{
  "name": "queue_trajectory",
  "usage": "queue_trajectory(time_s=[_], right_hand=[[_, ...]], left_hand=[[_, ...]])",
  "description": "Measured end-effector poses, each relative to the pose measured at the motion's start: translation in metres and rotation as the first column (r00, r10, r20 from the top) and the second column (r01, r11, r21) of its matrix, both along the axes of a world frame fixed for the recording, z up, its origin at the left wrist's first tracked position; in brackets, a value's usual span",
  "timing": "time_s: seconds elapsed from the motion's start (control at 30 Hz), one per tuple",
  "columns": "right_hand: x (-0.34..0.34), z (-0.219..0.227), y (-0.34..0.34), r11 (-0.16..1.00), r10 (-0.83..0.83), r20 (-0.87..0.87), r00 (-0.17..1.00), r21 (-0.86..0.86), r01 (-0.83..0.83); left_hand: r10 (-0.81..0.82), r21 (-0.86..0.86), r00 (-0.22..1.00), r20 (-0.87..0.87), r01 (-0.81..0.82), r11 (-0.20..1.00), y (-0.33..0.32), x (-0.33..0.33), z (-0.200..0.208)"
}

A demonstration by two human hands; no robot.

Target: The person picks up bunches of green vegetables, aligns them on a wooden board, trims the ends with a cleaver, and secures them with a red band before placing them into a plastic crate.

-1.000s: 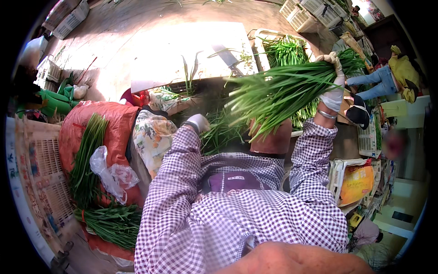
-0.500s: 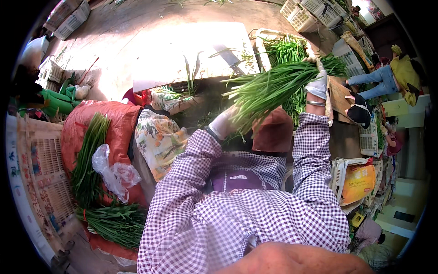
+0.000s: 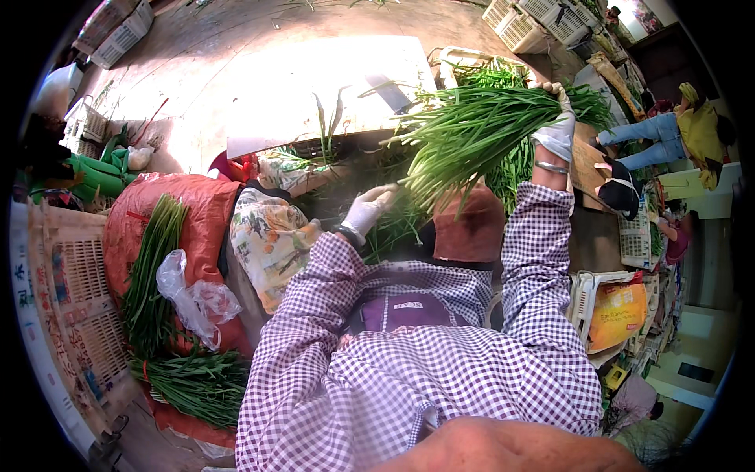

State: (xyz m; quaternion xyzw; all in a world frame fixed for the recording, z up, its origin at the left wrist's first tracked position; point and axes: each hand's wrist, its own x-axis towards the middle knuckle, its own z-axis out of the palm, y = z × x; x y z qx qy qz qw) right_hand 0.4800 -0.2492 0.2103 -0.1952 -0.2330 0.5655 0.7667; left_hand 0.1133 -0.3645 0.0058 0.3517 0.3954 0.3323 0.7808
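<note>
My right hand (image 3: 557, 126), in a white glove, is wrapped round a thick bunch of long green garlic chives (image 3: 480, 130) near its leafy end. The bunch is held up in the air, its pale cut ends fanning toward the left and slightly down. My left hand (image 3: 370, 211), also gloved, is just below and left of those ends. Its fingers are pressed together; what they pinch, if anything, is too small to make out. Loose green blades (image 3: 393, 232) hang or lie beneath the left hand. Behind the held bunch, a basket (image 3: 456, 57) contains more chives.
A bright white board (image 3: 314, 86) lies ahead. On my left, tied chive bunches (image 3: 197, 385) and a clear plastic bag (image 3: 189, 287) rest on a red sack (image 3: 169, 200), beside a plastic crate (image 3: 86, 299). Other people (image 3: 668, 134) and crates (image 3: 523, 27) are at the right.
My left hand has drawn back down and left, from under the bunch to beside its cut ends. My right hand, still gripping the chives, has shifted slightly right.
</note>
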Motion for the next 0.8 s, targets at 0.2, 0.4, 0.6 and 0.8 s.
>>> queue_trajectory(time_s=[0.2, 0.4, 0.6, 0.8], right_hand=[[-0.023, 0.0, 0.005, 0.998, -0.036, 0.078, 0.996, -0.039, 0.039], [-0.02, 0.011, 0.0, 0.999, -0.049, 0.154, 0.987, -0.006, 0.05], [-0.02, 0.007, 0.004, 0.995, -0.063, 0.014, 0.998, -0.07, 0.064], [-0.038, 0.006, 0.001, 0.991, -0.089, 0.034, 0.995, -0.094, 0.092]], left_hand=[[-0.133, 0.128, 0.987, 0.092, 0.121, 0.984, -0.002, 0.032, -0.002], [0.116, 0.181, 0.937, -0.33, -0.058, 0.982, 0.003, -0.01, -0.068], [0.399, 0.172, 0.909, 0.119, -0.415, 0.894, 0.021, 0.011, 0.006], [0.313, 0.106, 0.95, 0.001, -0.311, 0.944, 0.024, 0.011, 0.049]])
